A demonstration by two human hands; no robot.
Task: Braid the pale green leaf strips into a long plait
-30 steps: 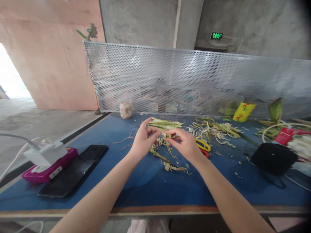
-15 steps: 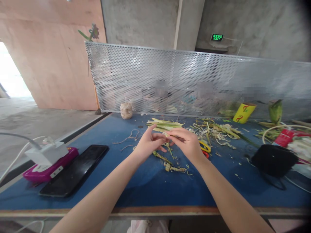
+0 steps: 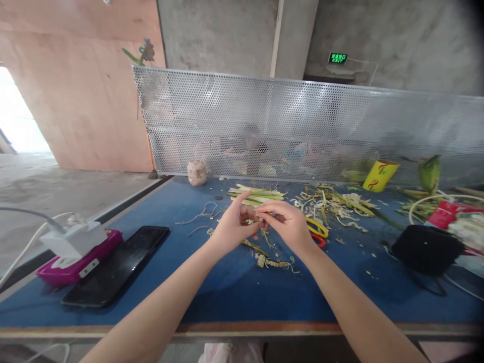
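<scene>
Over the middle of the blue table, my left hand and my right hand meet fingertip to fingertip, pinching a thin pale-green husk strip whose ends hang below. Most of the strip is hidden by the fingers. One finger of my left hand points up and away. Just below lies a knotty braided husk piece with loose fibres. Long flat husk strips lie beyond my hands. By my right wrist are scissors with yellow and red handles, partly covered.
At left are a black phone and a purple power strip with chargers. Shredded husk litters the right, near a yellow roll and a black pouch. A perforated metal screen borders the back.
My left hand has turned slightly and its fingers have curled in closer to the right fingertips. The right hand has shifted a little to the left, uncovering more of the scissors' handles.
</scene>
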